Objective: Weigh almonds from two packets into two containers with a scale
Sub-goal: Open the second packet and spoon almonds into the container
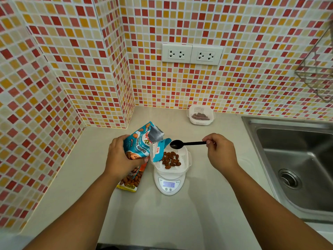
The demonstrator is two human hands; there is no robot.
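A white scale (169, 184) with a lit display stands mid-counter. On it sits a white slotted container (183, 160) holding several almonds (170, 160). My left hand (120, 156) grips an open teal almond packet (142, 144), tilted with its torn mouth over the container's left rim. My right hand (220, 152) pinches the handle of a black spoon (177, 143), whose empty bowl hovers above the container's far edge. A second almond packet (133, 181), orange and yellow, lies flat on the counter under my left wrist. Another white container (201, 115) with almonds stands by the back wall.
A steel sink (295, 166) is sunk into the counter on the right. Tiled walls close in the left and the back, with two sockets (191, 54) above. A wire rack (317, 69) hangs at the upper right.
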